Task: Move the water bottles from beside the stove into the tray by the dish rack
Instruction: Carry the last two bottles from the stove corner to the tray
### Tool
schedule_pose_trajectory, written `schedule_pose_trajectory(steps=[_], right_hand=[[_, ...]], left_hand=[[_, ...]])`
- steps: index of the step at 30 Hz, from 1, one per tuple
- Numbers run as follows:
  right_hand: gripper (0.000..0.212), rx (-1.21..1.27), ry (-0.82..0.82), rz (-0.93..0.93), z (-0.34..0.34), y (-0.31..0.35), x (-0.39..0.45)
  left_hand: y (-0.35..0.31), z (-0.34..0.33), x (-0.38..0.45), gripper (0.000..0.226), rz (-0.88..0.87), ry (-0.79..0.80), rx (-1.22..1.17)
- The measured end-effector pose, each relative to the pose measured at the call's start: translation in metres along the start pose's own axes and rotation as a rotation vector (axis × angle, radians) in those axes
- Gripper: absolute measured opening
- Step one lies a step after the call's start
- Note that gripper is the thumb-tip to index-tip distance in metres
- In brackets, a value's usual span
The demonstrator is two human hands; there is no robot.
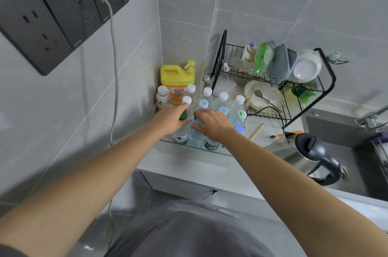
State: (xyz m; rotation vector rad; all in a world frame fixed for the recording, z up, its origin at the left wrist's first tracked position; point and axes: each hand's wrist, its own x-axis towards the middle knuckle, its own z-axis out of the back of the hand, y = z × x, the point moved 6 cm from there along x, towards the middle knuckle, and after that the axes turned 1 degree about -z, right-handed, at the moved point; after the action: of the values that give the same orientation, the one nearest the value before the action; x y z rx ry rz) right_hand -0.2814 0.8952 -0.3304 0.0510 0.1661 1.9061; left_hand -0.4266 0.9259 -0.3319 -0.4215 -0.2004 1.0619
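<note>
Bright, even indoor light, soft shadows; wide-angle bends edges, kettle [302,156] slightly blurred.

My left hand [171,119] covers the neck of the green-capped bottle [181,131], and my right hand [212,123] hides the tops of the bottles under it, so I cannot tell which one it grips. The clear tray [210,149] shows only its front rim. The tap [372,119] is cut off at the right edge. Bottle labels are too small to read.
</note>
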Motion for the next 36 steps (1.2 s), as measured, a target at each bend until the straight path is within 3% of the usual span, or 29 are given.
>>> schedule_pose_trajectory(steps=[7,24,36], right_hand=[[0.035,0.026,0.055,0.019,0.003,-0.004,0.002],[0.033,0.044,0.076,0.106,0.006,0.000,0.002],[0.038,0.055,0.066,0.033,0.004,-0.007,-0.007]], left_hand=[[-0.006,0.002,0.006,0.032,-0.112,0.061,0.233],[-0.006,0.003,0.003,0.034,-0.079,0.066,0.169],[-0.010,0.003,-0.006,0.033,-0.025,0.061,0.225]])
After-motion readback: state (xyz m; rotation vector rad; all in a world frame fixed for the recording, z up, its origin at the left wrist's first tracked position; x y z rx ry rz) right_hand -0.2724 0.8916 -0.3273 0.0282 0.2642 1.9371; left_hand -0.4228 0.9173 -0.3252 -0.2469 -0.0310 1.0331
